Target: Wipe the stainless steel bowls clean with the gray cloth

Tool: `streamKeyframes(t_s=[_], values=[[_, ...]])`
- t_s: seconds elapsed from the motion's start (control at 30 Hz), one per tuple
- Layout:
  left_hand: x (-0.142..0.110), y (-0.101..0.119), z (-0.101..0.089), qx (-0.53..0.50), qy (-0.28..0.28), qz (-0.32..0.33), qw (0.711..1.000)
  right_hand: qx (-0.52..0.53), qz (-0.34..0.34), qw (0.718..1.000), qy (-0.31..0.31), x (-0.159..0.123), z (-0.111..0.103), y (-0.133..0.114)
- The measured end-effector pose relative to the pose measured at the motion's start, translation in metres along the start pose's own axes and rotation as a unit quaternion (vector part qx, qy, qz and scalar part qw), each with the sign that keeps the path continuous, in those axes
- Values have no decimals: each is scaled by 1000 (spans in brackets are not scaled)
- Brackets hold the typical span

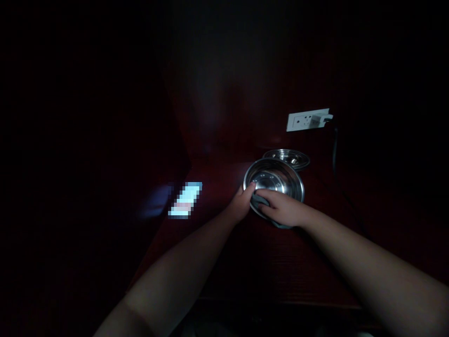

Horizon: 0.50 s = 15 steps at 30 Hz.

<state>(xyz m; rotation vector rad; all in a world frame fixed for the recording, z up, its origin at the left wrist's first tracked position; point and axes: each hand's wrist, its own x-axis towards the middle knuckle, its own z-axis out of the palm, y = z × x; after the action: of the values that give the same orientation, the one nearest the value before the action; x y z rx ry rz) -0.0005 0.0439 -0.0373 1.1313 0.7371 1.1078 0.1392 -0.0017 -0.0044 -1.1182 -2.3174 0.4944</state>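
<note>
"What could go wrong here?"

"A slip, I'd say. The left hand (242,203) grips the metal bowl (293,182) at about eight o'clock on its rim, thumb inside, the other fingers mostly hidden. Smooth steel under one thumb could turn if the right hand (284,208) presses hard."

"And what is that right hand doing?"

"It holds a grey cloth (260,200), fingers curled over the rim near six o'clock and down into the bowl. A fold of cloth hangs outside, lower down — if it bunches, the fingers could skid."

"Anything the bowl could knock?"

"The shallow metal piece (300,161) behind it, toward one o'clock. The two overlap in this view; I can't tell whether they touch. A jerk that way could make them clatter. The cable (335,150) hangs farther off, from two o'clock round to four, so a snag seems less likely."

"The light is poor, too."

"Yes, a smear could be missed in the dark parts. The brightest thing is a blurred-out rectangle (185,201), well off at nine o'clock."

"How does the bowl look?"

"Round, shiny and silvery, tilted with its mouth toward the person. There's a ring of small marks round its bright base, and the far wall falls into shadow. It's over the dark red tabletop (263,267) — whether resting or lifted, I can't tell."
</note>
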Motion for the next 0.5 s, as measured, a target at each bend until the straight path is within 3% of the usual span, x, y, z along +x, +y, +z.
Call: streamKeyframes(t_s=[0.5], values=[[5,-5,0,-50,-47,-4,998,-31,-36,996,75,4,-3,-8]])
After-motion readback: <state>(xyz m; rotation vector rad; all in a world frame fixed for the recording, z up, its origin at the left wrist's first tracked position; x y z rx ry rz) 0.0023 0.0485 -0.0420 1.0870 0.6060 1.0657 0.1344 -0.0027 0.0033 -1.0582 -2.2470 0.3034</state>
